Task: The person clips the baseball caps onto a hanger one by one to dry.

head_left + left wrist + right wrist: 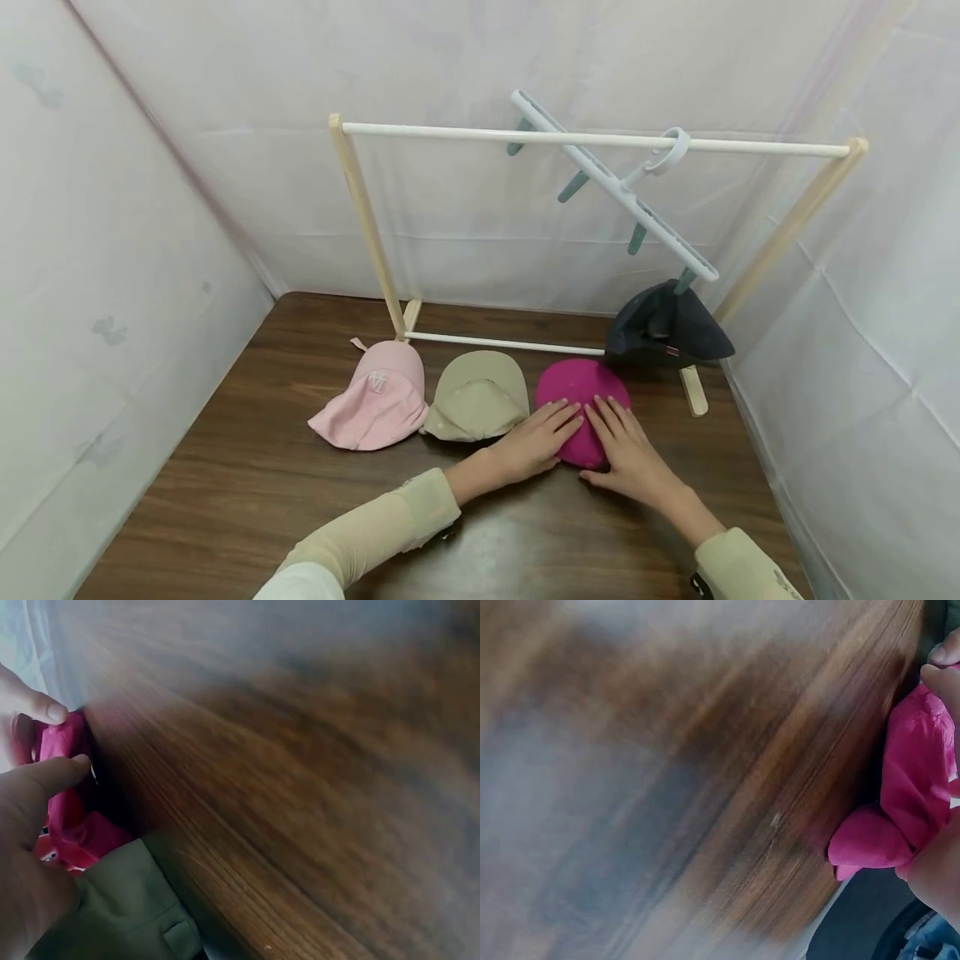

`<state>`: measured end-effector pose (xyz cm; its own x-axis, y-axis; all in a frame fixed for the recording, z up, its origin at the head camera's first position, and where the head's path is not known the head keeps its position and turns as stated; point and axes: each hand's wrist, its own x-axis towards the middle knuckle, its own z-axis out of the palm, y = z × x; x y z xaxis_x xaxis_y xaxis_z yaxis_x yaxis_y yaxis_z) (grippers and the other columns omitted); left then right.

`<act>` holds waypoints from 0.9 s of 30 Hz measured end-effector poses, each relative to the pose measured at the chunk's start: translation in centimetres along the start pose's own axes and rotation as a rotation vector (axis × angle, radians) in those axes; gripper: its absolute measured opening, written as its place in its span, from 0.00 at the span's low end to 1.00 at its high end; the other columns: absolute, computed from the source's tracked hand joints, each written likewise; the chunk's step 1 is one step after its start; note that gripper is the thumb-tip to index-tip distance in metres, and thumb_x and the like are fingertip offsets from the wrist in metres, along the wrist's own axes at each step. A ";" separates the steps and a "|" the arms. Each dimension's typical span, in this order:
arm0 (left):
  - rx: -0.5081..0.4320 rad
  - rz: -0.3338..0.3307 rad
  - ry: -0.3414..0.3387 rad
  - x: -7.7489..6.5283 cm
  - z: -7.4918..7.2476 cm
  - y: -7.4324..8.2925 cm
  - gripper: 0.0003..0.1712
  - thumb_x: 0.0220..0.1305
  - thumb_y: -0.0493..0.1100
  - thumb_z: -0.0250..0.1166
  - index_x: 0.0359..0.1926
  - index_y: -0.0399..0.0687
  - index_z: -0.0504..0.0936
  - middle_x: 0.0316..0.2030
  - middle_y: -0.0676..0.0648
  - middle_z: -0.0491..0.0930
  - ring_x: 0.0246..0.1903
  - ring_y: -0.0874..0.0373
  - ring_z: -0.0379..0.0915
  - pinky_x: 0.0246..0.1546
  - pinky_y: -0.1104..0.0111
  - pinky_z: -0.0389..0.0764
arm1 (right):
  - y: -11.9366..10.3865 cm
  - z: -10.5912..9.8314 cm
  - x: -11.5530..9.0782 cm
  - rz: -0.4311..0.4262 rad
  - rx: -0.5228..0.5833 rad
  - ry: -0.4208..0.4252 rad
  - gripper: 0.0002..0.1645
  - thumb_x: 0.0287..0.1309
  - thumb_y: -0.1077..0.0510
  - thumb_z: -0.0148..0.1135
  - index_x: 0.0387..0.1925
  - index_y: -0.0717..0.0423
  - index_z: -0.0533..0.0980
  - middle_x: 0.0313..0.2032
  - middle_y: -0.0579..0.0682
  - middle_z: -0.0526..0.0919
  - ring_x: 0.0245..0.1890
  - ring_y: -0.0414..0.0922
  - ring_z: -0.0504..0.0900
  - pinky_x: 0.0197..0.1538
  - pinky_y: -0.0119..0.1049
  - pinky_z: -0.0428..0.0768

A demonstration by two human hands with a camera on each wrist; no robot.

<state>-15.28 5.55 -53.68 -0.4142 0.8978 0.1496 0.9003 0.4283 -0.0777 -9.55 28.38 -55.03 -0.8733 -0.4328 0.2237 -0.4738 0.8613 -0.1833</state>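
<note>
A magenta cap [573,379] lies on the brown table, its rounded brim toward the back. My left hand [534,446] rests on its left side, fingers extended over the top. From the right, my right hand [628,458] touches it with fingers spread and the thumb low at the near edge. In the right wrist view, the near side of the magenta cloth [919,769] looks folded and soft. Just left of my left hand sits a beige cap [480,400], and beyond it a pink cap [386,400] with a white emblem.
A wooden rack [367,225] with a white top rod [465,133] stands behind the caps. On the rod hangs a pale blue hanger [600,171] with several grey-green clips. At its lower right clip [684,281] is a dark navy hat [637,333]. White curtains surround the table.
</note>
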 end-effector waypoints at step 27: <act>-0.242 -0.063 0.066 1.1 0.3 -1.0 0.27 0.76 0.45 0.58 0.71 0.39 0.70 0.68 0.40 0.72 0.69 0.50 0.67 0.71 0.67 0.63 | 0.4 0.6 -0.1 -0.016 -0.079 0.113 0.56 0.42 0.52 0.82 0.71 0.66 0.66 0.72 0.65 0.65 0.74 0.61 0.57 0.72 0.64 0.57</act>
<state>-16.66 6.10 -53.77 -0.4683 0.8580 0.2111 0.8819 0.4395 0.1705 -9.72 28.62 -55.66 -0.8453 -0.4177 0.3331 -0.4732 0.8748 -0.1039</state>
